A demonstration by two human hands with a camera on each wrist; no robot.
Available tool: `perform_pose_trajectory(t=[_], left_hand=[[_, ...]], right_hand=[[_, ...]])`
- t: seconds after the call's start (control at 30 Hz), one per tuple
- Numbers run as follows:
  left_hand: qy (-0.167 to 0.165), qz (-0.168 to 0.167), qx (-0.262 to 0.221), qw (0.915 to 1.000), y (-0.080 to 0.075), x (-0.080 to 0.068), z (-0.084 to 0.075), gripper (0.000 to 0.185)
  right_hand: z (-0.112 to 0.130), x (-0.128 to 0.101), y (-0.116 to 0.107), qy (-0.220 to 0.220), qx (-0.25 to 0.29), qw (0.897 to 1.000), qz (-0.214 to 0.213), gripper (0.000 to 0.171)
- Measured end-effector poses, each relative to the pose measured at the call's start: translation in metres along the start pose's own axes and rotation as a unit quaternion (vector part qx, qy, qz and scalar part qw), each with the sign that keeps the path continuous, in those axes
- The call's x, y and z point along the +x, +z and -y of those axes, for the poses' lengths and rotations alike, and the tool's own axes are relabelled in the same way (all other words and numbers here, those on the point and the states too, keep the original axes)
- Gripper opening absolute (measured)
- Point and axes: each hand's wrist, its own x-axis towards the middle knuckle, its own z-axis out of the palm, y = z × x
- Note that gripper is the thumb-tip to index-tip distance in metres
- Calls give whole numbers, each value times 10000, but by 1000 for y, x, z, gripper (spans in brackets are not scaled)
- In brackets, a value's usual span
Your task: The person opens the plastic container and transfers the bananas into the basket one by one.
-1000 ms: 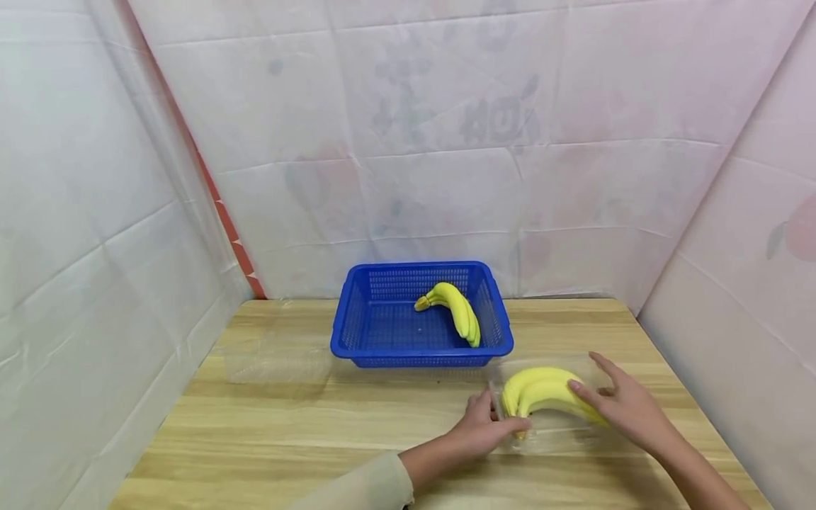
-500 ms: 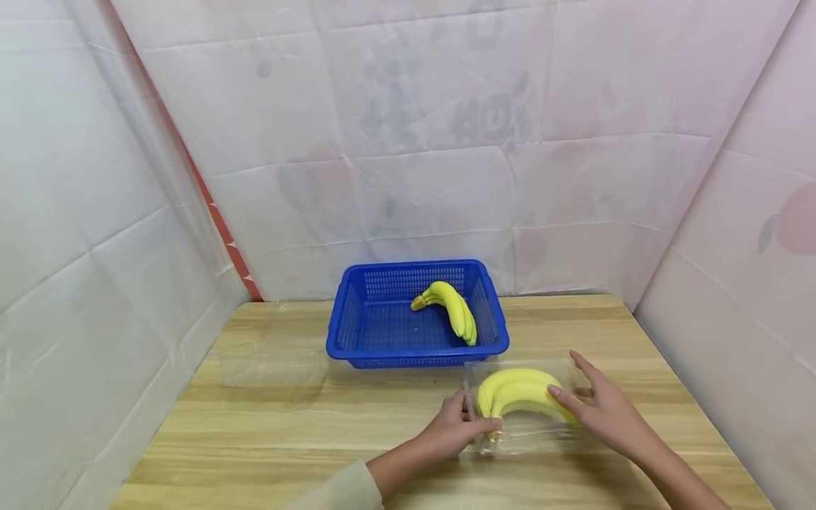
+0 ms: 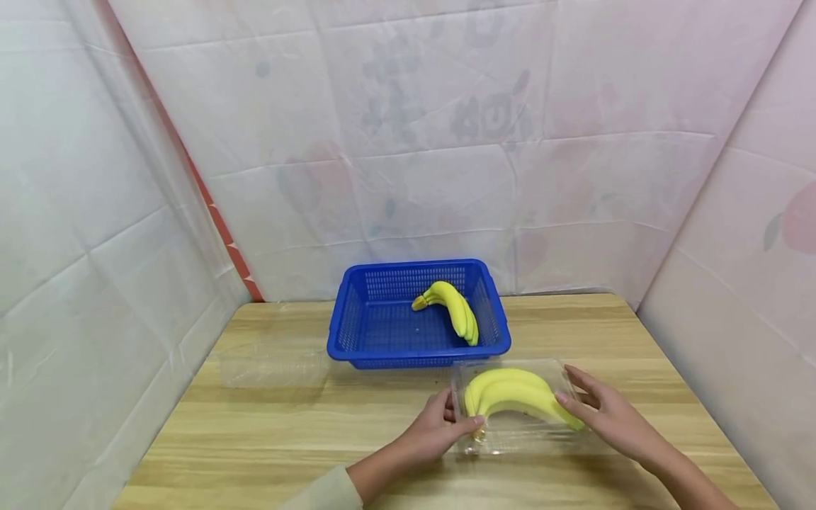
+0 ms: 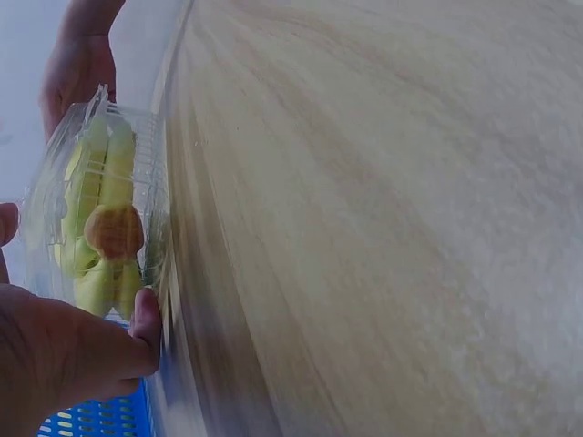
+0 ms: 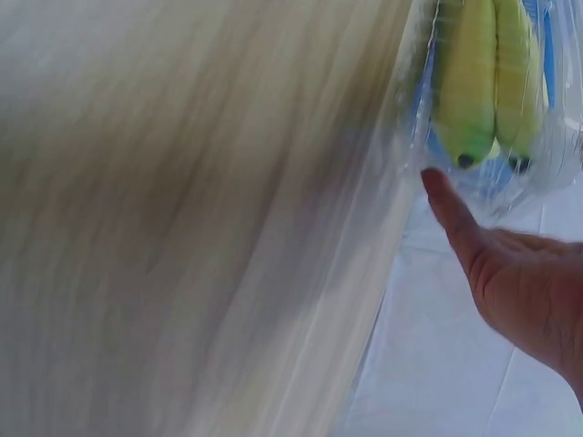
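We list, lower right of the head frame: one clear container (image 3: 513,439), bananas (image 3: 510,386) inside; left hand (image 3: 433,428), thumb and fingers pinching its left end; right hand (image 3: 615,421), thumb and forefinger spread at its right end. Just below centre: blue basket (image 3: 417,353), yellow bunch (image 3: 457,309) within.

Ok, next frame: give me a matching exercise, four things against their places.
1. Basket
2. Left hand
3. Right hand
4. Nearer bananas

A. At one end of the clear box, by the stem
B. Inside the clear box
C. Back of the table, holding a banana bunch
D. At the box's other end, by the tips

Pairs: 1-C, 2-A, 3-D, 4-B
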Motion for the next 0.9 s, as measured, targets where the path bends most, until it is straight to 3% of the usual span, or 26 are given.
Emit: perform_pose_trajectory(t=[0.17,0.4,0.6,0.77,0.9], left_hand=[[70,-55,328,9994,-4,-4,-1,57],[-121,-503,1442,9882,-5,-11,-3,94],[-147,-711,1916,9788,-5,-15,-6,118],[259,-728,2347,9690,-4,-11,-5,123],[709,-640,2907,9520,-4,-8,-4,123]], right_hand=[[-4,-4,-3,-333,221,9987,329,82],[-17,-4,-6,-580,672,9923,865,86],[-29,-6,-14,-668,1490,9726,1656,96],[-33,-9,-17,-710,1786,9590,2084,109],[-35,-11,-17,-583,1827,9531,2340,112]])
